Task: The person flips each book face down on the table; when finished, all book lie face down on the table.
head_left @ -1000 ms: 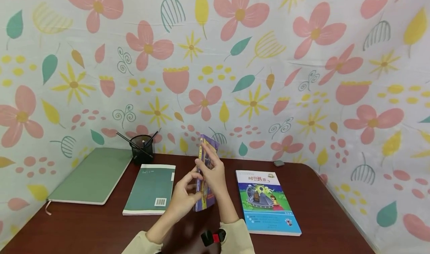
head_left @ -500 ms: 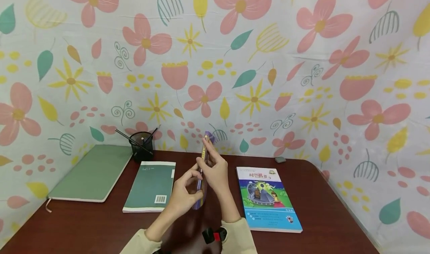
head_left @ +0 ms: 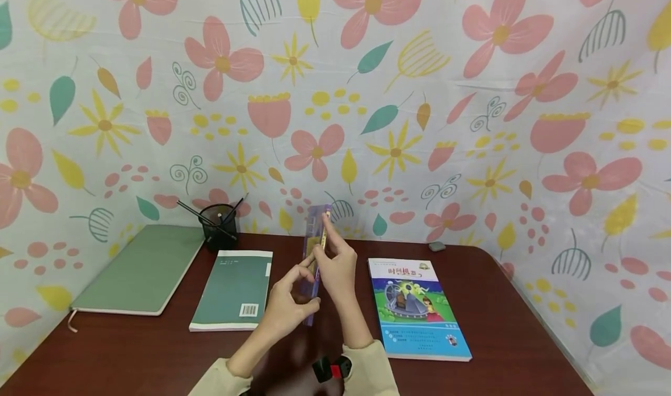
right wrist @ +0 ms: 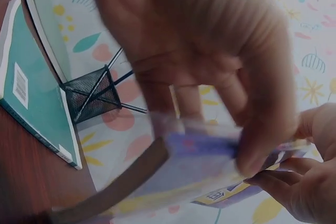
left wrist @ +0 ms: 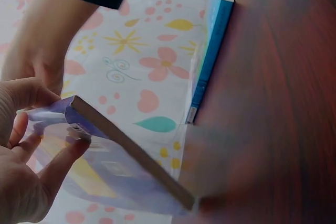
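A slim purple-and-yellow book [head_left: 315, 226] stands on its edge above the table, held between both hands. My left hand [head_left: 285, 306] pinches its near part, thumb on one side and fingers on the other. Higher up, my right hand [head_left: 338, 268] grips the book from the right. In the left wrist view the glossy cover of the book [left wrist: 131, 169] faces the camera, with a barcode near the left thumb. The right wrist view is blurred; there the right hand [right wrist: 210, 40] covers much of the book [right wrist: 194, 177].
A green book [head_left: 233, 291] lies back cover up at left, beside a larger green notebook [head_left: 141, 268]. Behind them stands a black mesh pen holder [head_left: 219, 227]. At right lies a colourful storybook [head_left: 416, 308]; a small grey object [head_left: 437, 246] sits near the back edge.
The purple book has turned in the hands, from showing its right-hand cover, through nearly edge-on, to showing its left-hand cover. Both hands stay on it. The head view has shifted slightly.
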{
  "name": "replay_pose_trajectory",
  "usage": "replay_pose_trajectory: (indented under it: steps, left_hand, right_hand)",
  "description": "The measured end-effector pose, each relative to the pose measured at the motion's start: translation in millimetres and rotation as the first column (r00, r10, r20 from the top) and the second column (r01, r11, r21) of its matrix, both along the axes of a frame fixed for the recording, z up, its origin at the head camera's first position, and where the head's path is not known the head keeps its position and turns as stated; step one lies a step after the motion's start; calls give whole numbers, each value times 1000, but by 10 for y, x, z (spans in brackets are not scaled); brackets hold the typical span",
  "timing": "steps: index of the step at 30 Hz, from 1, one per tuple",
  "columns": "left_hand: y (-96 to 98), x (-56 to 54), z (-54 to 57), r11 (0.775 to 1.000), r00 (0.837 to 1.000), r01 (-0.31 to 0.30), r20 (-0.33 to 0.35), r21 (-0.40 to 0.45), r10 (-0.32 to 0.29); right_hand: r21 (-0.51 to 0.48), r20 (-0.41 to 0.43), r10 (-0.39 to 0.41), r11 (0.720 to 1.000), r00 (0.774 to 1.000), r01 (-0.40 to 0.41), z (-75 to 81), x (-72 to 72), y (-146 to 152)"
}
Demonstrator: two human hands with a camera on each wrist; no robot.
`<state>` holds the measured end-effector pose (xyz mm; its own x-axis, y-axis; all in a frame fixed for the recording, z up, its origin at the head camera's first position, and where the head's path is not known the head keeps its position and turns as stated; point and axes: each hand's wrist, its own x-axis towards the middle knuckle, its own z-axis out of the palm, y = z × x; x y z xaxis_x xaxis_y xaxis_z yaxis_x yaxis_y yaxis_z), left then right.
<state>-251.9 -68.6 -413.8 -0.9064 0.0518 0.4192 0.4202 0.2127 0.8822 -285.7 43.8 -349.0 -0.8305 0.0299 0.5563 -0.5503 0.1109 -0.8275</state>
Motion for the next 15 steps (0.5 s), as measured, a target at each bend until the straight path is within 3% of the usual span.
replay_pose_trajectory:
  steps: [4,11,15]
  left_hand:
    - [-20,-35,-35,1000,1000,-12,26,2,12]
    - [-131,-201,-156,982,989,145,20,121,-149]
    - [-181,-265,-252,986,994,95,47,140,-103]
  right_hand:
    - [13,49,-38,999,998,38,100,97,-14]
    - [-5,3,-127,992,992,127,-67,-75,18]
    - [-39,-17,-118,992,993,117,-79,-117,70]
